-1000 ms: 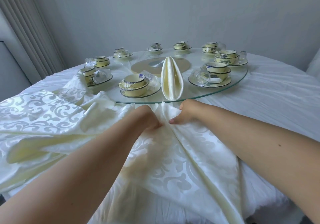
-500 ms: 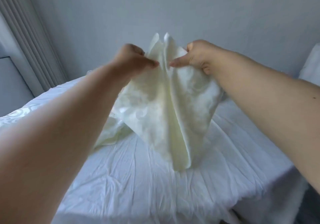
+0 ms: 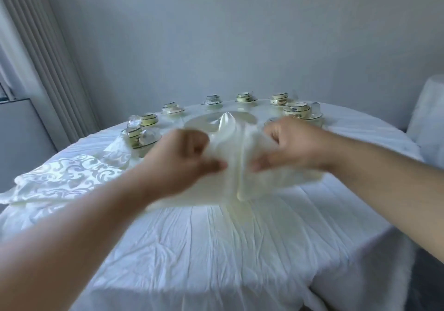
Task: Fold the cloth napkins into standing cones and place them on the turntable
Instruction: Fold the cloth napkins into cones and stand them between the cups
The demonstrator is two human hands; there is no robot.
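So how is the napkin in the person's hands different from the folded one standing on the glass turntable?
The held napkin is loose and bunched, gripped by the left hand and the right hand over the tablecloth; the standing napkin is already folded into an upright pointed cone. The held one hangs in the air, motion-blurred, while the standing one rests untouched on the turntable. Both look the same pale cream cloth.
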